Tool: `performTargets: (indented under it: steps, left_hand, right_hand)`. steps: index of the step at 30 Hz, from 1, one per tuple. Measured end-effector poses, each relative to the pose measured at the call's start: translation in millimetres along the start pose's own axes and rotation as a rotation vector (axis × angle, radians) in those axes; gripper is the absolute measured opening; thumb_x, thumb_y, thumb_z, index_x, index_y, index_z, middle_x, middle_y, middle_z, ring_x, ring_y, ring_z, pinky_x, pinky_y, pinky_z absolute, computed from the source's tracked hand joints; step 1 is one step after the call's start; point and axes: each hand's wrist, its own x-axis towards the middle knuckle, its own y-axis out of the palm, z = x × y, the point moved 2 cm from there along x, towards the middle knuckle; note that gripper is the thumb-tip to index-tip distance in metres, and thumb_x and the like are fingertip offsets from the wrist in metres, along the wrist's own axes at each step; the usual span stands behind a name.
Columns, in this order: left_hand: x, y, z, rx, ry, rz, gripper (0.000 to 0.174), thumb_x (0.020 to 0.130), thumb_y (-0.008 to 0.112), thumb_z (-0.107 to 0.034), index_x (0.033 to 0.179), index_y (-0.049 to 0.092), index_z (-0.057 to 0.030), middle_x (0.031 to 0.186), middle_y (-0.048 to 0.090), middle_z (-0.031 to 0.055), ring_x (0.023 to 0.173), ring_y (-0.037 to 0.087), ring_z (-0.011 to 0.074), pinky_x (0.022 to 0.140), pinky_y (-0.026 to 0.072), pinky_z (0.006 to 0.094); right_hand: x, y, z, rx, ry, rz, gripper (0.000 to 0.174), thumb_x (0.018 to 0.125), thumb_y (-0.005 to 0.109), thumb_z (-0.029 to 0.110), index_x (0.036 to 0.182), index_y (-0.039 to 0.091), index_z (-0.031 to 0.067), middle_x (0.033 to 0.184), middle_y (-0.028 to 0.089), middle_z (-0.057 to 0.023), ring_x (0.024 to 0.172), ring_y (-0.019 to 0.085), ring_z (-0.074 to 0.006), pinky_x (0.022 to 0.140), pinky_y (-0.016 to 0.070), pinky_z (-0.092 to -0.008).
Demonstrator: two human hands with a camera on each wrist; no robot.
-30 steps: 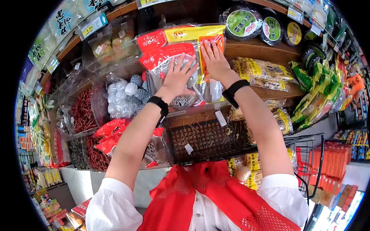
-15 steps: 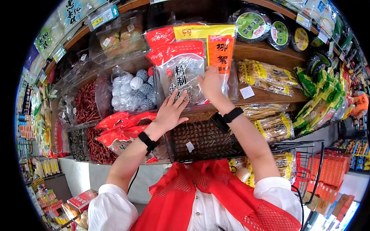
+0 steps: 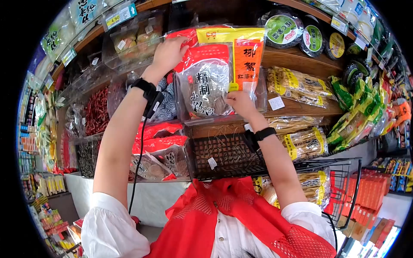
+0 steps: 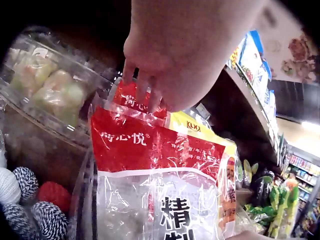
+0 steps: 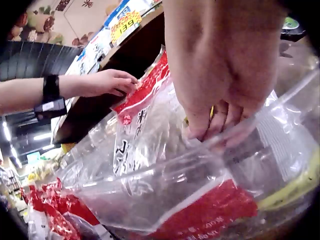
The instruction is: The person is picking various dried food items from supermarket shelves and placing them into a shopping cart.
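Note:
Upright in a clear bin (image 5: 150, 195) stands a red-topped bag (image 3: 202, 79) of dried food, with a yellow-and-orange bag (image 3: 247, 62) beside it. My left hand (image 3: 170, 55) grips the top of another red-topped bag (image 4: 142, 97) behind the front one, its fingers bent over the red strip. Lower on the right, my right hand (image 3: 241, 105) has curled fingers and pinches the yellow-and-orange bag near its lower left edge. In the right wrist view the right fingers (image 5: 220, 120) are inside the bin wall, partly hidden by the hand.
Patterned balls (image 3: 165, 105) and dried red chillies (image 3: 98, 114) fill bins on the left. More red-topped bags (image 3: 161, 150) lie below, beside a dark basket (image 3: 223, 152). Yellow-labelled packs (image 3: 297, 81) lie on the right shelf; a black cart (image 3: 344, 185) stands below.
Both hands have left the fronts of the bags. My left hand dropped to the lower front, then rose to the rear bag's top left; my right hand moved down with its fingers now curled.

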Motion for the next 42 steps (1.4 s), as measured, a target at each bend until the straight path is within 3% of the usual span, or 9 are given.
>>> performTargets:
  steps: [2,9,12,17,24,30,35,38,42]
  left_hand:
    - [2.2,11.2,2.9,-0.118,-0.069,0.239,0.029,0.077,0.059,-0.021,0.102,0.055,-0.0083,0.095,0.06,0.0118,0.087,0.056,0.0294,0.076,0.0447,0.0396]
    - [6.0,19.8,22.4,-0.372,-0.122,0.337,0.018,0.074,0.063,-0.018,0.082,0.061,-0.0027,0.077,0.061,0.0138,0.072,0.059,0.0242,0.066,0.0446,0.0314]
    - [8.4,15.8,29.0,-0.366,-0.094,0.406,0.016,0.077,0.06,-0.017,0.085,0.06,-0.0024,0.074,0.06,0.0106,0.067,0.055,0.0162,0.065,0.0433,0.028]
    - [11.8,14.3,28.5,-0.387,-0.04,0.399,0.017,0.08,0.058,-0.017,0.087,0.06,-0.0018,0.075,0.061,0.0109,0.069,0.057,0.0176,0.067,0.044,0.0291]
    - [10.6,15.2,29.5,-0.352,-0.06,0.362,0.019,0.081,0.057,-0.018,0.089,0.06,-0.0011,0.082,0.063,0.0124,0.074,0.059,0.0204,0.069,0.0445,0.0297]
    - [12.9,15.4,25.5,-0.366,-0.11,0.329,0.02,0.079,0.058,-0.019,0.089,0.062,-0.0025,0.083,0.062,0.0142,0.077,0.06,0.0238,0.07,0.045,0.0306]
    - [3.4,16.1,36.9,-0.26,-0.102,0.198,0.02,0.08,0.058,-0.02,0.088,0.062,-0.003,0.083,0.062,0.0145,0.076,0.06,0.0254,0.069,0.0458,0.0316]
    - [2.9,11.8,11.8,-0.325,-0.274,0.164,0.019,0.08,0.057,-0.02,0.086,0.062,-0.0032,0.082,0.062,0.0132,0.074,0.06,0.0269,0.067,0.0462,0.0336]
    - [0.8,6.6,-9.5,-0.232,0.06,-0.09,0.017,0.079,0.056,-0.017,0.087,0.063,-0.0036,0.083,0.062,0.0129,0.073,0.058,0.0315,0.066,0.0462,0.0354]
  right_hand:
    - [-1.0,3.3,0.0,-0.025,-0.057,-0.023,0.019,0.073,0.063,0.014,0.084,0.061,-0.0016,0.08,0.061,-0.018,0.076,0.059,-0.0314,0.067,0.0462,-0.0361]
    - [-7.6,0.3,-14.7,0.257,-0.026,0.032,0.018,0.073,0.063,0.012,0.085,0.059,-0.0015,0.077,0.061,-0.0172,0.073,0.059,-0.0293,0.065,0.0466,-0.0346]
    - [-6.8,-2.9,-14.5,0.235,0.003,0.106,0.017,0.073,0.063,0.011,0.084,0.058,-0.0016,0.077,0.06,-0.0172,0.073,0.059,-0.0286,0.064,0.0465,-0.034]
    - [-6.1,0.3,-22.1,0.128,-0.107,0.042,0.016,0.073,0.062,0.012,0.085,0.06,0.0011,0.076,0.061,-0.0152,0.072,0.059,-0.0279,0.062,0.045,-0.0352]
    - [2.1,-10.9,-17.5,0.165,-0.023,0.162,0.014,0.073,0.062,0.015,0.081,0.061,0.0033,0.073,0.061,-0.0138,0.07,0.058,-0.0292,0.062,0.0445,-0.0368]
    - [4.9,-14.6,-1.2,0.009,-0.175,0.105,0.013,0.072,0.061,0.015,0.074,0.059,0.002,0.073,0.06,-0.0155,0.069,0.058,-0.032,0.062,0.0453,-0.038]
    - [-8.4,-14.0,-12.3,-0.089,-0.044,-0.327,0.014,0.074,0.057,0.014,0.069,0.056,0.0006,0.07,0.058,-0.0189,0.07,0.058,-0.0355,0.063,0.0464,-0.0427]
    - [0.6,-2.0,-17.5,-0.179,0.141,-0.25,0.014,0.075,0.058,0.015,0.072,0.057,0.0011,0.075,0.059,-0.0202,0.073,0.058,-0.036,0.065,0.0478,-0.0421]
    - [-12.4,-0.6,-9.0,-0.288,0.185,-0.207,0.012,0.075,0.058,0.013,0.071,0.058,0.001,0.073,0.06,-0.0185,0.072,0.058,-0.0349,0.063,0.0467,-0.0433]
